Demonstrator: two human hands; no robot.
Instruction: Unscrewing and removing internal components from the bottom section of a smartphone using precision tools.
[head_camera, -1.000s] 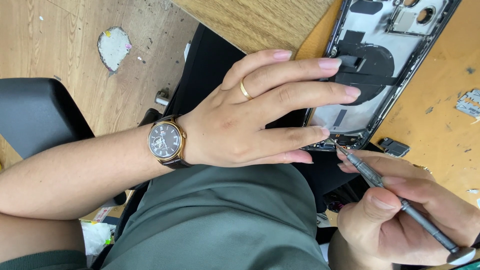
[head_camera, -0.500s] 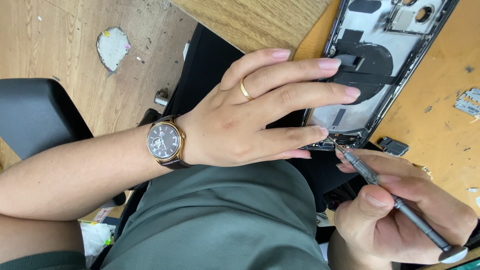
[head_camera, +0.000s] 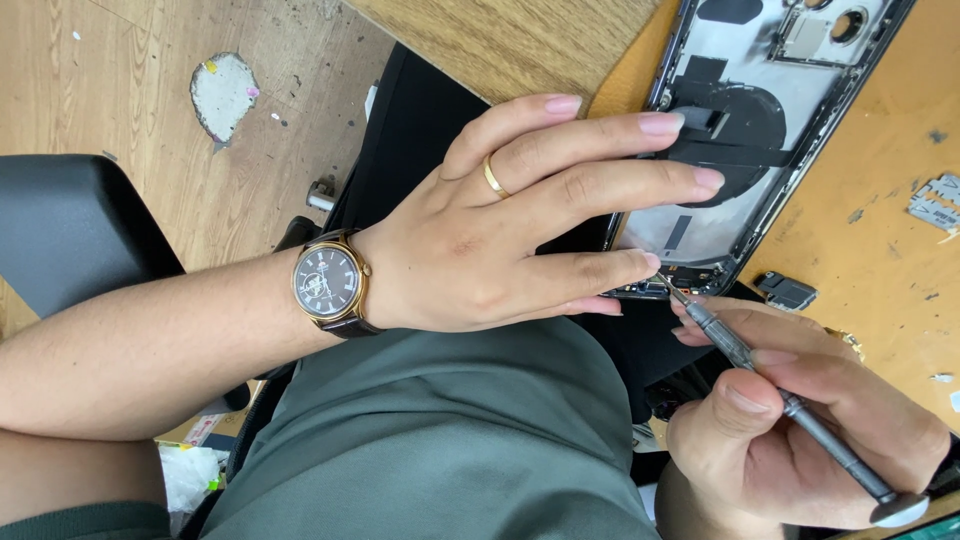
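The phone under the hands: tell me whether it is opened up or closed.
Opened up: the phone lies with its inside bare, showing a black round coil and metal parts, while the screwdriver tip meets its lower edge.

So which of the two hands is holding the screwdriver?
The right hand grips the slim grey screwdriver, its tip at the opened phone's lower edge. The left hand, wearing a ring, lies flat on the phone.

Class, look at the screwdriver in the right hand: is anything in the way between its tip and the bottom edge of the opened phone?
Nothing visible. The screwdriver tip already meets the phone at its bottom edge. The left hand lies flat on the phone just beside the tip, its fingertips close to it but not across it. The right hand holds the shaft.
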